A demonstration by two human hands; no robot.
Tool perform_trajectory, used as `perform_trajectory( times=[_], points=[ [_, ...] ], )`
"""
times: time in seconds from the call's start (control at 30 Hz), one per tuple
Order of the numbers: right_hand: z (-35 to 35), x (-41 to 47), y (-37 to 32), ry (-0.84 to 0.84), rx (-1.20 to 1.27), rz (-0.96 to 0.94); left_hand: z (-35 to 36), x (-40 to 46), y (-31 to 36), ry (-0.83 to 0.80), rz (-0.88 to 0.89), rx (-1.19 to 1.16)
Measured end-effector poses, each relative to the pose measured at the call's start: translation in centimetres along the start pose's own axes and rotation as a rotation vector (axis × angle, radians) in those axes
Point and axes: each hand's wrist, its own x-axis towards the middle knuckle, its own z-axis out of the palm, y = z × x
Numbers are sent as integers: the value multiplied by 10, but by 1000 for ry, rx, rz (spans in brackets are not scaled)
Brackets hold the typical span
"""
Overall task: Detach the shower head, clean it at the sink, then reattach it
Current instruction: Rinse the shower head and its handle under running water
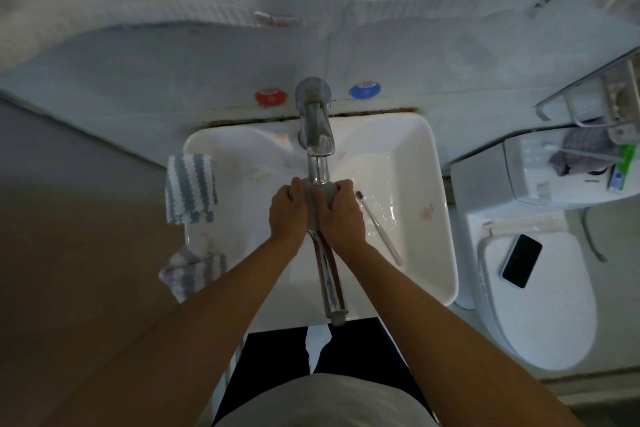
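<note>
Sink (426,149) holds shower head (330,274), gripped by both hands; apparently a toothbrush (381,229).

Red round label (270,97) and blue round label (365,91) by the tap — print too blurred to read

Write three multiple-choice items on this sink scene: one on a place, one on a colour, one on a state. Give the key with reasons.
1. Where does the phone lie?
A. in the sink
B. on the toilet lid
C. on the shelf

2. What colour is the cap left of the tap?
A. red
B. green
C. blue

3. How is the shower head held?
A. by the left hand alone
B. by both hands
C. by neither hand

Key: 1 B, it lies dark on the white toilet lid; 2 A, the blue cap sits right; 3 B, left hand and right hand grip it under the tap.
</note>
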Motion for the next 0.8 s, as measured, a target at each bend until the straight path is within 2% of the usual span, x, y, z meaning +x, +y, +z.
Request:
perform_trajectory(
  times=[0.17,0.27,0.37,0.43,0.57,0.67,0.8],
  points=[
    [-8,22,-24,108,-208,142,4,-10,7,40,125,130],
    [-6,24,-25,66,-226,90,3,-5,15,69,56,143],
    [-2,13,-13,7,-96,-104,1,8,12,79,-50,54],
    [-4,7,-5,-43,-23,-133,-2,10,8,57,-73,23],
    [-10,22,-4,-69,75,92,-6,3,-2,25,-56,21],
    [-8,28,-13,-71,115,190,-9,3,0,68,-59,27],
    [1,18,-19,-182,206,118,-13,11,7,143,-95,31]
  ],
)
